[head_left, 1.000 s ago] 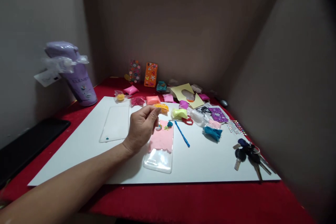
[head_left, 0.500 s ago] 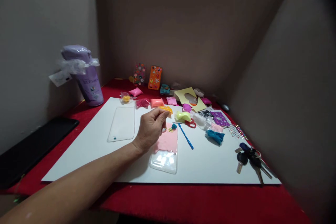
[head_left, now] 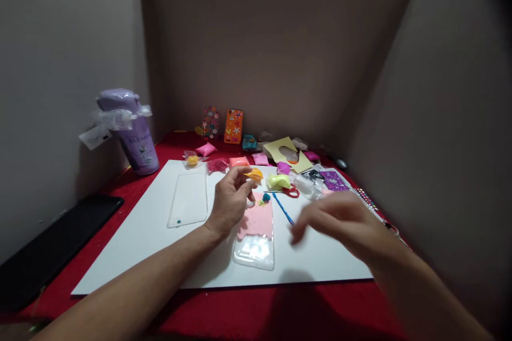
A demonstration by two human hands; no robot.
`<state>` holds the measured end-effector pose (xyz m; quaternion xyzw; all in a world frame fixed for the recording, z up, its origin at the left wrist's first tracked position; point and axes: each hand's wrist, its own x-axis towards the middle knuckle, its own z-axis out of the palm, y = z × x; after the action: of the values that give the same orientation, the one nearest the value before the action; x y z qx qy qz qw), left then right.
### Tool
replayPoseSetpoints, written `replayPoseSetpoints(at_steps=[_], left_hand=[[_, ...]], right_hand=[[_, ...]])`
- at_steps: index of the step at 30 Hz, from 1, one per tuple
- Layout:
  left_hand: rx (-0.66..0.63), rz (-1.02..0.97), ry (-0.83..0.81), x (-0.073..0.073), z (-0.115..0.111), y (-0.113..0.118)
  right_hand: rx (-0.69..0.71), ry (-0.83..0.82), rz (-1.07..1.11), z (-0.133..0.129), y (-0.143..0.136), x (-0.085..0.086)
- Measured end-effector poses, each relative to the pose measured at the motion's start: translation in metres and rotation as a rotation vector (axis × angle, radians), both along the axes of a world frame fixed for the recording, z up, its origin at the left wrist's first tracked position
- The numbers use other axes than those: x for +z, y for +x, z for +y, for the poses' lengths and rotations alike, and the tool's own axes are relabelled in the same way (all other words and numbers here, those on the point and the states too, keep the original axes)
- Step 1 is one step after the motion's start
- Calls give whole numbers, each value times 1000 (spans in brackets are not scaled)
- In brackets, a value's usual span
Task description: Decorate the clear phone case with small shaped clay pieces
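My left hand (head_left: 231, 200) is over the white board, thumb and forefinger around the edge of an orange clay packet (head_left: 256, 173). Below it lies a clear phone case (head_left: 254, 253) whose upper part is covered by pink clay (head_left: 258, 222), with a teal piece (head_left: 266, 197) and thin yellow-green bits near the top. My right hand (head_left: 336, 218) is smeared by motion above the right part of the board; whether it holds anything cannot be made out. A blue tool (head_left: 283, 208) lies between my hands, beside red-handled scissors (head_left: 292, 192).
A second clear case (head_left: 188, 200) lies on the white board (head_left: 132, 256) at left. Several clay packets, a yellow cut paper (head_left: 276, 147) and a purple sheet (head_left: 335, 181) lie behind. A purple bottle (head_left: 138, 141) and black tray (head_left: 60, 245) are at left.
My right hand has come into view from the right, covering the keys and teal packet. My left hand stays near the orange packet. The view has shifted slightly.
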<state>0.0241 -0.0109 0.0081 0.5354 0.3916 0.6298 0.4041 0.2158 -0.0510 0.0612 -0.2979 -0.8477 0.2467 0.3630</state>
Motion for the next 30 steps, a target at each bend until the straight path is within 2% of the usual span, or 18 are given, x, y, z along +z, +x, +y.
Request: replayPoseSetpoints(at_steps=[2, 4, 5, 7, 9, 11, 18, 24, 30], left_hand=[[4, 12, -7, 2, 0, -1], [12, 52, -13, 4, 0, -3], [16, 73, -12, 5, -1, -4], [25, 116, -3, 7, -2, -4], [29, 152, 5, 8, -4, -4], [19, 166, -4, 8, -5, -4], [46, 87, -74, 7, -4, 0], [65, 81, -13, 1, 2, -1], [88, 18, -46, 1, 5, -2]], right_hand=[[-117, 24, 24, 20, -9, -15], [-327, 244, 13, 41, -13, -39], [-380, 291, 3, 50, -13, -51], [-427, 364, -25, 60, -9, -72], [-423, 421, -69, 62, -3, -84], [-416, 469, -100, 60, 2, -88], [-378, 587, -146, 59, 3, -85], [-338, 624, -154, 61, 3, -87], [-336, 628, -154, 62, 3, -87]])
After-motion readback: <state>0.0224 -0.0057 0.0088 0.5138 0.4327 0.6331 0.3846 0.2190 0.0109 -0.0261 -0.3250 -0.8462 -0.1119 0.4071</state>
